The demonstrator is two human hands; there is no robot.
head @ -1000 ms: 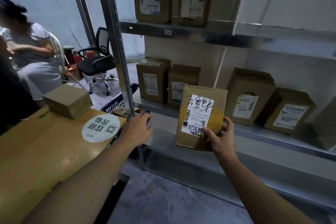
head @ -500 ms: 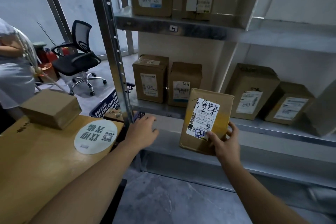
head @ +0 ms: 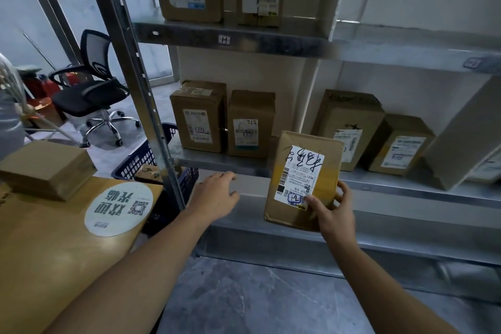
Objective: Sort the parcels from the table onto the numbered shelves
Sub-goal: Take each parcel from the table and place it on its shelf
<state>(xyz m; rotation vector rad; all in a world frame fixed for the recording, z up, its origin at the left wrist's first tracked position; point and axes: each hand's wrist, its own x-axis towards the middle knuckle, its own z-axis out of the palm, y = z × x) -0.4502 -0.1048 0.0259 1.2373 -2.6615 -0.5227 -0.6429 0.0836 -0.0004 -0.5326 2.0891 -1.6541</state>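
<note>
My right hand (head: pixel 334 209) grips the lower right corner of a flat brown parcel (head: pixel 298 171) with a white label and black scribbles. I hold it upright in front of the middle metal shelf (head: pixel 244 164), just right of two upright boxes (head: pixel 199 115) (head: pixel 250 123). My left hand (head: pixel 217 195) hovers open by the shelf's front edge, near the steel upright (head: pixel 141 84), fingers relaxed and holding nothing. One more brown parcel (head: pixel 48 168) lies on the wooden table (head: pixel 54 252) at the left.
Several labelled boxes (head: pixel 349 127) stand on the middle shelf to the right, and others on the upper shelf (head: pixel 230 35) marked H. A dark blue basket (head: pixel 151 160) sits between table and rack. An office chair (head: pixel 95 89) stands behind at left.
The view has moved closer to the rack. My right hand has carried the parcel a little right and toward the middle shelf. My left hand stays by the upright.
</note>
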